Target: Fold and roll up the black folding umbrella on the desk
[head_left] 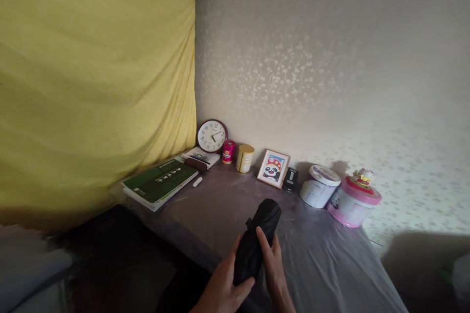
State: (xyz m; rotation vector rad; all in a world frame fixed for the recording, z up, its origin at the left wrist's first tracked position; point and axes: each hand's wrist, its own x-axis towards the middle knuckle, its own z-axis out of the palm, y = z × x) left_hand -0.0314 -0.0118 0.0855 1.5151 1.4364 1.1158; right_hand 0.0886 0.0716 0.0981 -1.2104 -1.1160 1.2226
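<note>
A black folded umbrella (pixel 262 225) is held at a slant above the near edge of the table, its far end pointing up and to the right. My left hand (pixel 223 281) wraps round its lower part from the left, thumb across the near side. On the other side, my right hand (pixel 272 261) grips the umbrella's middle, with the thumb lying along the black cloth. A small tab or strap sticks out on the umbrella's left side. Its lowest end is partly hidden by my left hand.
A grey cloth covers the table (pixel 316 254). Along the wall stand a clock (pixel 212 136), a pink can (pixel 228 151), a yellow-lidded can (pixel 245 158), a panda picture frame (pixel 273 168) and two tubs (pixel 319 188). Green book (pixel 161 181) at left, beside the yellow curtain (pixel 99 73).
</note>
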